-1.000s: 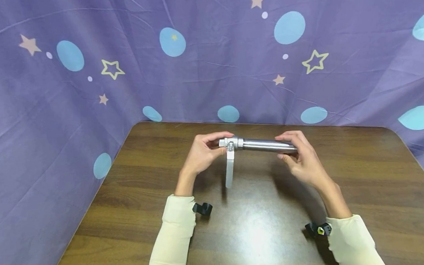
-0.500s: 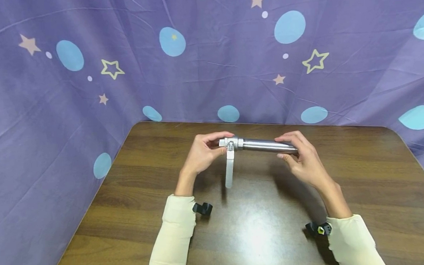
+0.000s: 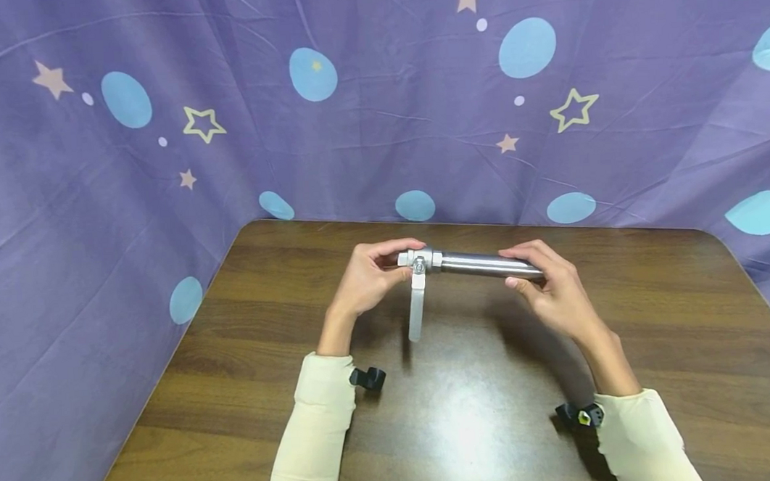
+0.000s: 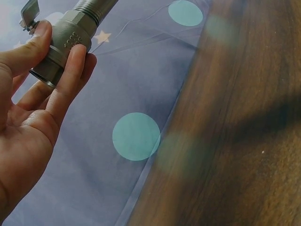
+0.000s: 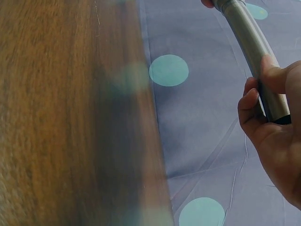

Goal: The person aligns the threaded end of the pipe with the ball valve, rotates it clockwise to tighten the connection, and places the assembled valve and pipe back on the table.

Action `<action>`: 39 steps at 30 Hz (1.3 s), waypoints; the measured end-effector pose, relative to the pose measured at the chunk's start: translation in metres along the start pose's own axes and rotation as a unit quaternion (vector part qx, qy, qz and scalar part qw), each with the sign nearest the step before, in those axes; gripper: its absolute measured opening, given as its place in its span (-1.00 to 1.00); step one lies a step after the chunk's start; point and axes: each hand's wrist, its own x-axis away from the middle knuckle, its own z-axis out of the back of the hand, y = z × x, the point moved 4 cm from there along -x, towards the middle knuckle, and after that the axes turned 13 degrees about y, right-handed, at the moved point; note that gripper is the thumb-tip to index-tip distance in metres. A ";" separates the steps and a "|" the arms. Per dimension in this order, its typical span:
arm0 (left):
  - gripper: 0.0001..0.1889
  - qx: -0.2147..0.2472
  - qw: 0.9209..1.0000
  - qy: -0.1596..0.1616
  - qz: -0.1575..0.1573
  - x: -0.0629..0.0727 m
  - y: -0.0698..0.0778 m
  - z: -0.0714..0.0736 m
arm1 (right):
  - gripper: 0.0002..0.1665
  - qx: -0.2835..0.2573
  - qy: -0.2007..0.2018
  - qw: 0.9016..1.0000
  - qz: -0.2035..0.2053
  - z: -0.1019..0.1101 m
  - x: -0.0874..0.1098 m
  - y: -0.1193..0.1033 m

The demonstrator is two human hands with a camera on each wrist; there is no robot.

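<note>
Currently | left grip (image 3: pixel 369 279) pinching valve (image 3: pixel 426 257) | right grip (image 3: pixel 556 289) holding metal pipe (image 3: pixel 480 263) | pipe end in valve, threads (image 4: pixel 91 10) exposed

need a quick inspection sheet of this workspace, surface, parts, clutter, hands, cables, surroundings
Surface: brown wood-grain table, glossy, with bright glare
Job's things: metal valve meeting a metal pipe, threads visible in the left wrist view; lever crosswise to the pipe
Clutter: nothing seen
Hands: left hand grips the valve; right hand grips the pipe's far end
Cables: nothing seen
Surroundings: purple curtain with stars and blue ovals
</note>
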 end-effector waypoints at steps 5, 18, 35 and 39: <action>-0.56 -0.002 1.000 -0.001 0.001 0.000 0.000 -0.001 | -0.47 -0.001 -0.001 1.000 -0.016 0.001 0.001 0.000; -0.57 0.014 1.000 -0.012 0.001 0.001 -0.001 -0.002 | -0.58 0.022 -0.025 0.999 -0.034 0.003 0.001 0.001; -0.58 0.014 1.000 -0.011 -0.006 0.001 -0.002 -0.002 | -0.59 0.018 -0.040 0.998 -0.045 0.000 0.001 0.004; -0.57 0.010 1.000 -0.010 -0.003 0.000 -0.002 -0.002 | -0.53 0.002 -0.043 0.998 -0.051 0.000 0.001 0.003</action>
